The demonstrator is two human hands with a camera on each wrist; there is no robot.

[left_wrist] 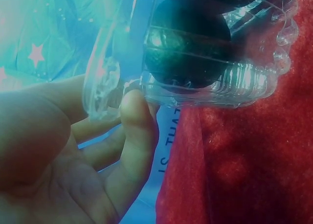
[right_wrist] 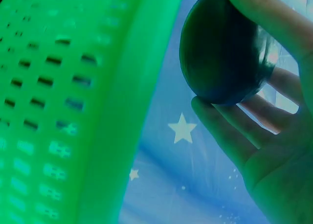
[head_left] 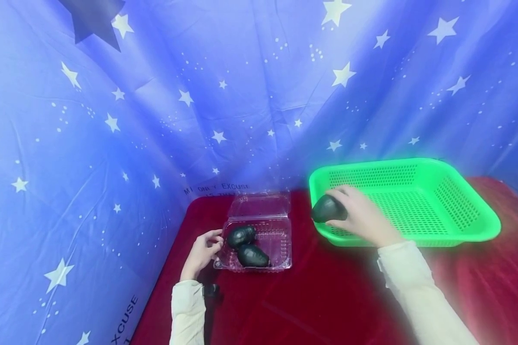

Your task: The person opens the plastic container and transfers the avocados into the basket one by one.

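Note:
My right hand (head_left: 362, 213) grips a dark green avocado (head_left: 328, 209), thumb on one side and fingers on the other. It is held at the left rim of a green plastic basket (head_left: 427, 236), outside the basket's wall in the right wrist view. Two more avocados, an upper one (head_left: 241, 236) and a lower one (head_left: 253, 256), lie side by side in a clear plastic clamshell container (head_left: 279, 247), whose lid (head_left: 259, 205) is folded back. At the container's left edge, my left hand (head_left: 202, 254) pinches the rim between thumb and fingers.
A red cloth (head_left: 311, 302) covers the table under the container and basket. Blue star-printed fabric (head_left: 250, 86) hangs behind and along the left side. Beside the left wrist shows a small black object (head_left: 211, 290).

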